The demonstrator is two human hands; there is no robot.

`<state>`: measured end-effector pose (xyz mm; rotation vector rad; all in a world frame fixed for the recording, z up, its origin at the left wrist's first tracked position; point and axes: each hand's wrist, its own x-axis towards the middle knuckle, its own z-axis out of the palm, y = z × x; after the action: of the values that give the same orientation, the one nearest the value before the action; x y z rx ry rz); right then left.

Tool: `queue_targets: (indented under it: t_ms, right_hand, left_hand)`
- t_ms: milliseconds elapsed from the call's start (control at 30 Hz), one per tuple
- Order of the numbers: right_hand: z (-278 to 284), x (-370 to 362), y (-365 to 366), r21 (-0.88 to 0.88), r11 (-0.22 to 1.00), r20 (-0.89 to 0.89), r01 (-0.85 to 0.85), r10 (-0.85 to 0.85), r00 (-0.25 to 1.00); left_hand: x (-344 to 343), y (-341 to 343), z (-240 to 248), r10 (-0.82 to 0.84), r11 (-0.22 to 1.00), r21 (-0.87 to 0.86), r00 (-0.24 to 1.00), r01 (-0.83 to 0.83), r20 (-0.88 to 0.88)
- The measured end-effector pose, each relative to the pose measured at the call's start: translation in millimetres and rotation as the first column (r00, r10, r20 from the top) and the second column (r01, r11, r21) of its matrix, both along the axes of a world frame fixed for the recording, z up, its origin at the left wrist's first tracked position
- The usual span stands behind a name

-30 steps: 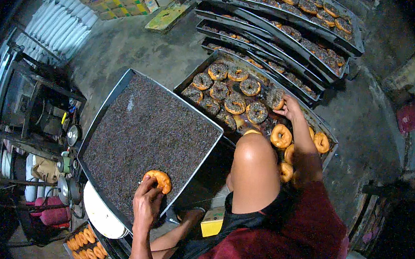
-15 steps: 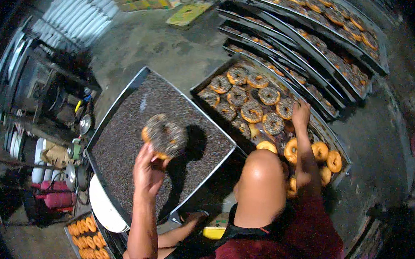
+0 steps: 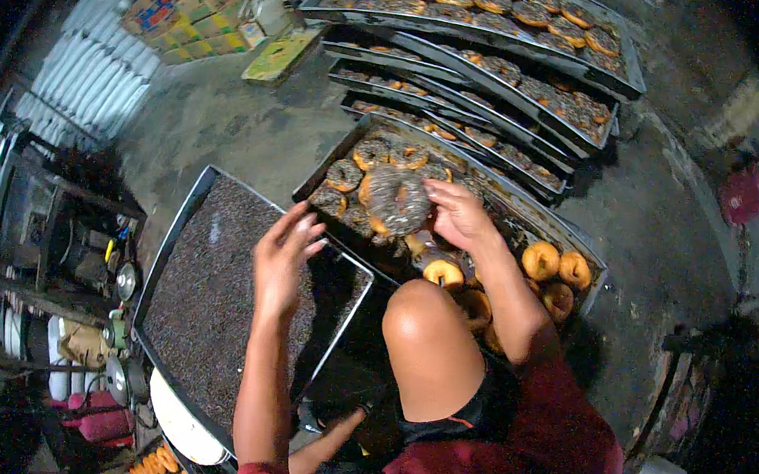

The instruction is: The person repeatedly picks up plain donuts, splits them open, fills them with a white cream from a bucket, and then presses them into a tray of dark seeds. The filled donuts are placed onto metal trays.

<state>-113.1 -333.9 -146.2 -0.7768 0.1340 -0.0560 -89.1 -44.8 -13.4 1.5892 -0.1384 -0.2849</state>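
My right hand grips a doughnut coated in dark sprinkles, held just over the near doughnut tray. That tray holds coated doughnuts at its left end and plain golden doughnuts at its right end. My left hand is open with fingers spread, holding nothing, above the right edge of the large metal tray of dark sprinkles. My bare knee rises between the two trays.
Several stacked trays of coated doughnuts lie beyond on the concrete floor. White sacks and cardboard boxes are at the far left. A metal stand with pots is left; a container of plain doughnuts is at the bottom left.
My left hand lifted a doughnut out of the sprinkles, coated. It now sits in my right hand over the doughnut tray, and my left hand is empty.
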Motion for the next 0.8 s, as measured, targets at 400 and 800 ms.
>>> queue_targets:
  t_ms: [400,800]
  right_hand:
    - [-170,-81,-152,-0.99,-0.134,0.058,-0.047,-0.687,0.724]
    - [-121,-109,-26,-0.875,0.448,-0.297,-0.185,-0.192,0.935]
  left_hand:
    - [-111,105,-4,0.363,0.924,0.105,0.93,-0.367,0.061]
    - [-143,116,-2,0.494,0.865,0.048,0.865,-0.499,0.084]
